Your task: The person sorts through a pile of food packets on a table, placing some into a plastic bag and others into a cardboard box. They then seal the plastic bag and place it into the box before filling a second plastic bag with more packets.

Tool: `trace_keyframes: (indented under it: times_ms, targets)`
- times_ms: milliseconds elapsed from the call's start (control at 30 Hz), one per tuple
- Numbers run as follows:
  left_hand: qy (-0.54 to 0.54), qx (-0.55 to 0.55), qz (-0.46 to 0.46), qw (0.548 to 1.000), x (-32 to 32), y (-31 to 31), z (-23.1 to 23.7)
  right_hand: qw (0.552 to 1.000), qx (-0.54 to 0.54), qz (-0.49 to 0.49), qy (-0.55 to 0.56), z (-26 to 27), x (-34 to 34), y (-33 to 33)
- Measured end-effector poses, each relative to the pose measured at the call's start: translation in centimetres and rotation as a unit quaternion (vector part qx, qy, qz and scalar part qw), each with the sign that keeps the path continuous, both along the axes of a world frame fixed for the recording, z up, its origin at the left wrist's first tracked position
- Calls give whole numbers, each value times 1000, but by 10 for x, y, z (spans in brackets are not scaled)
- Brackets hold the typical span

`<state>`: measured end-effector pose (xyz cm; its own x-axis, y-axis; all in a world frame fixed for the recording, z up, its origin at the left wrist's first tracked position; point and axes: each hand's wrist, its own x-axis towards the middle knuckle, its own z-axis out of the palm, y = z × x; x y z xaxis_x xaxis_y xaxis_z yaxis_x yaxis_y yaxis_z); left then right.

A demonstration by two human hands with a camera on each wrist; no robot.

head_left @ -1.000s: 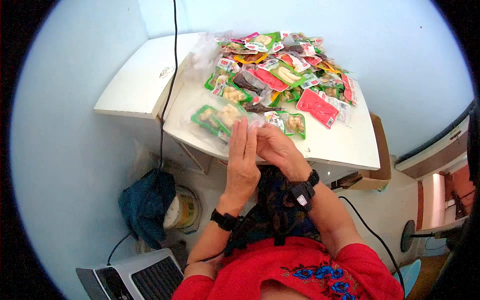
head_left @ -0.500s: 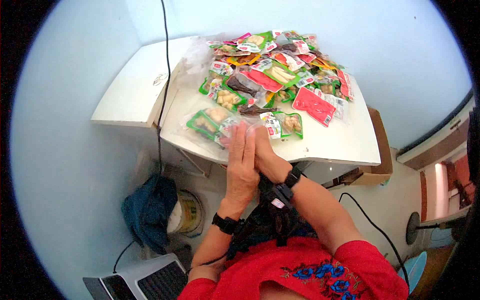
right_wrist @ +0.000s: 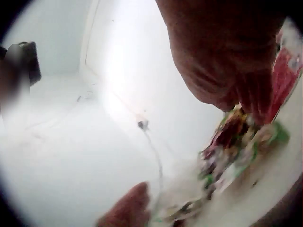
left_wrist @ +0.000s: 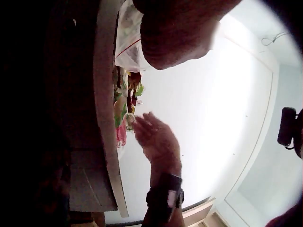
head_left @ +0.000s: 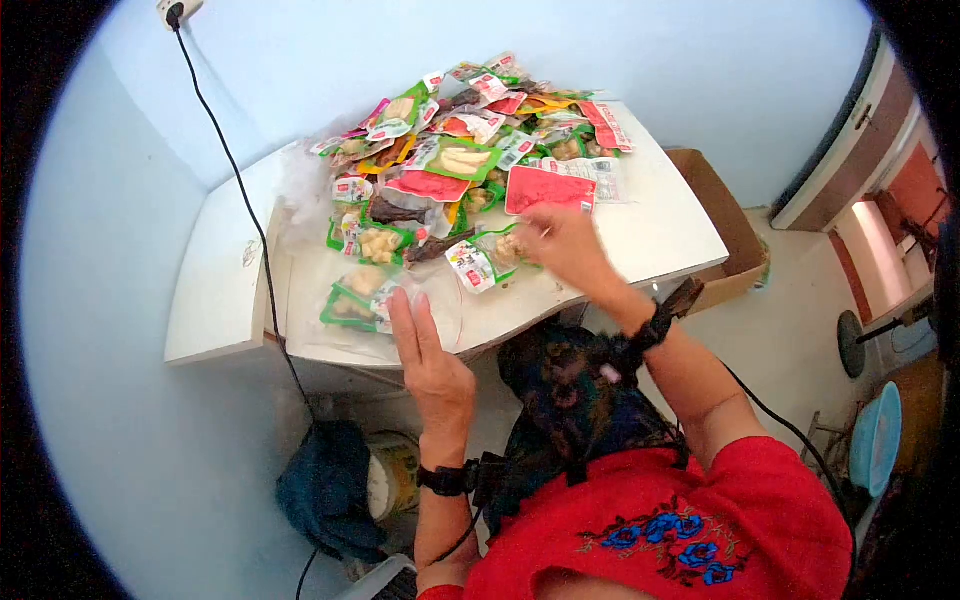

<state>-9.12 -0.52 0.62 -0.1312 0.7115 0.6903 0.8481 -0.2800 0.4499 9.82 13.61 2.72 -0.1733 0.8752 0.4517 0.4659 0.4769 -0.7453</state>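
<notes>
My left hand (head_left: 437,370) holds the edge of a clear plastic bag (left_wrist: 130,53) with a red line across it. Two of its fingers lie straight over the bag in the head view; the thumb is hidden. Inside the bag are green-edged snack packets (head_left: 352,300) with pale contents. Farther right, my right hand (head_left: 575,255), slightly blurred, reaches over the table, fingers slightly bent. Its fingertips are right at the end of a green and white snack packet (head_left: 474,264), just below a red packet (head_left: 550,188).
A heap of mixed snack packets (head_left: 460,160) covers the back of the white table (head_left: 660,225). Crumpled clear plastic (head_left: 308,185) lies left of it. A black cable (head_left: 232,165) hangs at the left. A cardboard box (head_left: 725,215) stands beyond the table's right side.
My right hand has left the bag and moved right to the green and white packet. The left hand stays at the bag. The head view has turned toward the right.
</notes>
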Motion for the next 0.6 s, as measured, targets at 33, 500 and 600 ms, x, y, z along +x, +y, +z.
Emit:
trace_keyframes:
  times_ms: [33, 500, 600]
  targets:
    - [1, -3, 2, 1000, 2, 0, 1, 995, 18, -92, -26, 5, 16, 11]
    - [18, 2, 25, 1000, 7, -3, 1, 979, -83, -172, -75, -17, 86, 63]
    - [10, 2, 16, 1000, 7, -1, -1, 981, -144, -103, 77, -10, 84, 46]
